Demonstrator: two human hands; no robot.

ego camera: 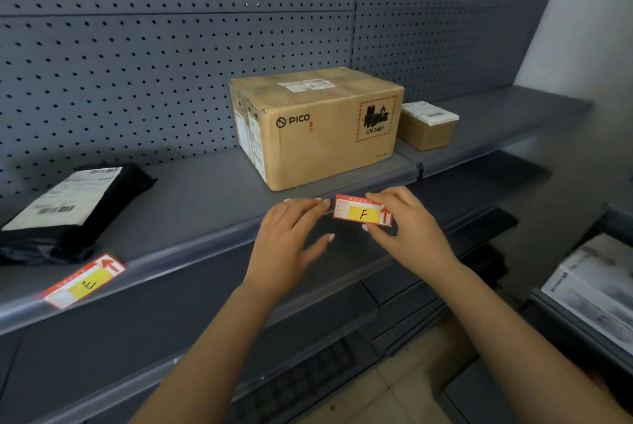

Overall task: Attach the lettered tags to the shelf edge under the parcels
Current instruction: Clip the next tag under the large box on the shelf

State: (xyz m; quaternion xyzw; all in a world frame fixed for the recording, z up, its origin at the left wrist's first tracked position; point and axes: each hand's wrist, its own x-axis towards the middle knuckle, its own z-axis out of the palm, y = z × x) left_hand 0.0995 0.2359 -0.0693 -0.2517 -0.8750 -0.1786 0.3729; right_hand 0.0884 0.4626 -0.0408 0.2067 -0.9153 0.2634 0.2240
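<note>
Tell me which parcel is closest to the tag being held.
The big PICO cardboard box, just behind the F tag; the black mailer lies far left, the small box farther right.

Parcel storeroom: grey pegboard-backed shelving [191, 191] with shipping-labelled parcels [428, 131] (cardboard box [322, 136], black mailer bag [68, 208])

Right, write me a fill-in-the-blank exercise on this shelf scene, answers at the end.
1. The right hand pinches the loose tag, which is marked with the letter ____.
2. The attached tag on the shelf edge below the black parcel bears the letter ____.
3. The large cardboard box carries the brand name ____.

Missing words: F; E; PICO.
</note>
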